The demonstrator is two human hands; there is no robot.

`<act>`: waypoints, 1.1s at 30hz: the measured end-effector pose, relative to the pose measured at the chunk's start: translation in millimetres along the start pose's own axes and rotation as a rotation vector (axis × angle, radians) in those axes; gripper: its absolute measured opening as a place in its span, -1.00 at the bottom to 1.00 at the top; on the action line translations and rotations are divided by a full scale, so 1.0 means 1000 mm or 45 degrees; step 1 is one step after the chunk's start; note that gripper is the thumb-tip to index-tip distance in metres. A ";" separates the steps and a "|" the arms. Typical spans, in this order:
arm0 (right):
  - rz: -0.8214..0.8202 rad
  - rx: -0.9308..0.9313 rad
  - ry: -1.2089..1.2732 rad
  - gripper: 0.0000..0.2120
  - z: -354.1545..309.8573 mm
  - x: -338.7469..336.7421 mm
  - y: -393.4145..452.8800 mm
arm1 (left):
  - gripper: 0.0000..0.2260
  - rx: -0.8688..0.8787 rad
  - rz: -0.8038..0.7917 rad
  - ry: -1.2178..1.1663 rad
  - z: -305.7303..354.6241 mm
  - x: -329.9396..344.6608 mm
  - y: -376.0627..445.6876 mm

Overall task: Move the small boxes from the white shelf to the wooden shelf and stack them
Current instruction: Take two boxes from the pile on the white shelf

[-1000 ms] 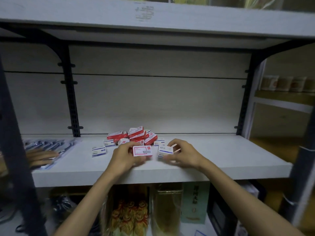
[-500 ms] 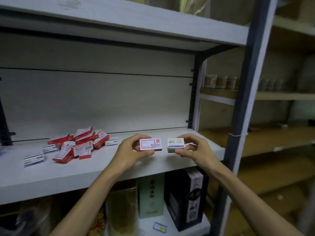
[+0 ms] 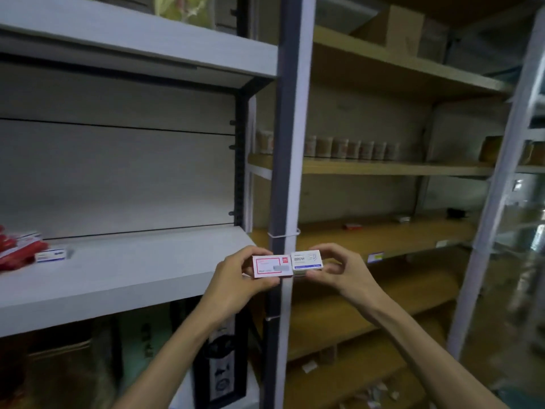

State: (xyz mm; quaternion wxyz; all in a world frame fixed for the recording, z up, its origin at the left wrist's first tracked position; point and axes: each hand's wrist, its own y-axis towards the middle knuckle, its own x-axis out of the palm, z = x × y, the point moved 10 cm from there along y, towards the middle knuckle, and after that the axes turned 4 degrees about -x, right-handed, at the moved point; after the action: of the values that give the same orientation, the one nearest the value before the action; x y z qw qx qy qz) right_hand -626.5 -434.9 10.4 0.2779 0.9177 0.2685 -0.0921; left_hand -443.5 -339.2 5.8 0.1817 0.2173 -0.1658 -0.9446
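The left hand (image 3: 236, 276) pinches a red-framed small box (image 3: 269, 266) and the right hand (image 3: 339, 268) pinches a blue-printed one (image 3: 306, 260), side by side in mid-air before the upright post (image 3: 287, 143), likely in transit from the white shelf (image 3: 124, 278) toward the wooden shelf (image 3: 383, 236).

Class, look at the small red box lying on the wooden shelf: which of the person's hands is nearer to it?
Right. The right hand is below and just left of the red box; the left hand is farther left, in front of the white shelf.

"回形针" on blue-striped box (image 3: 306, 260)
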 end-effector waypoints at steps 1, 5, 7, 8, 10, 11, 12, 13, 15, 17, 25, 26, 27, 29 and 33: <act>-0.003 0.011 -0.011 -0.62 0.008 -0.018 -0.003 | -0.64 -0.005 -0.014 -0.002 0.002 0.021 0.004; 0.040 0.056 0.006 -0.60 0.041 -0.082 -0.008 | -0.65 -0.045 -0.058 0.008 0.008 0.090 0.021; 0.048 0.072 0.012 -0.58 0.058 -0.108 -0.007 | -0.66 -0.035 -0.069 0.089 0.012 0.115 0.035; 0.041 0.080 0.011 -0.58 0.065 -0.119 -0.006 | -0.65 -0.032 -0.075 0.136 0.013 0.126 0.043; 0.024 0.093 -0.005 -0.59 0.080 -0.138 0.000 | -0.65 -0.032 -0.080 0.218 0.015 0.146 0.058; 0.019 0.098 -0.023 -0.59 0.088 -0.147 0.004 | -0.65 -0.028 -0.076 0.253 0.015 0.154 0.067; 0.014 0.102 -0.039 -0.60 0.095 -0.156 0.009 | -0.65 -0.021 -0.068 0.286 0.015 0.162 0.076; 0.010 0.104 -0.047 -0.60 0.103 -0.164 0.014 | -0.65 -0.014 -0.056 0.319 0.014 0.171 0.086; -0.010 0.097 -0.058 -0.62 0.118 -0.180 0.027 | -0.66 0.000 -0.011 0.392 0.011 0.185 0.108; -0.045 0.095 -0.077 -0.63 0.134 -0.195 0.041 | -0.69 -0.015 0.055 0.470 0.002 0.199 0.136; -0.140 0.100 -0.198 -0.65 0.210 -0.287 0.110 | -0.68 -0.278 0.151 0.709 -0.052 0.251 0.253; -0.142 0.099 -0.227 -0.66 0.219 -0.300 0.120 | -0.68 -0.310 0.151 0.757 -0.058 0.255 0.266; -0.136 0.101 -0.251 -0.66 0.229 -0.314 0.130 | -0.67 -0.335 0.154 0.818 -0.063 0.259 0.278; -0.122 0.100 -0.290 -0.65 0.249 -0.339 0.150 | -0.65 -0.397 0.164 0.945 -0.073 0.266 0.298; -0.116 0.087 -0.386 -0.68 0.286 -0.375 0.188 | -0.63 -0.527 0.157 1.122 -0.091 0.279 0.329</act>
State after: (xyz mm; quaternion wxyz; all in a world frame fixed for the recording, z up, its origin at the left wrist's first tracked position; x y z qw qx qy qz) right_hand -844.2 -892.4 -20.3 0.2793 0.8891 0.2614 -0.2513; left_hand -545.4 -765.8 -40.5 0.3297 0.5453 0.1055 -0.7634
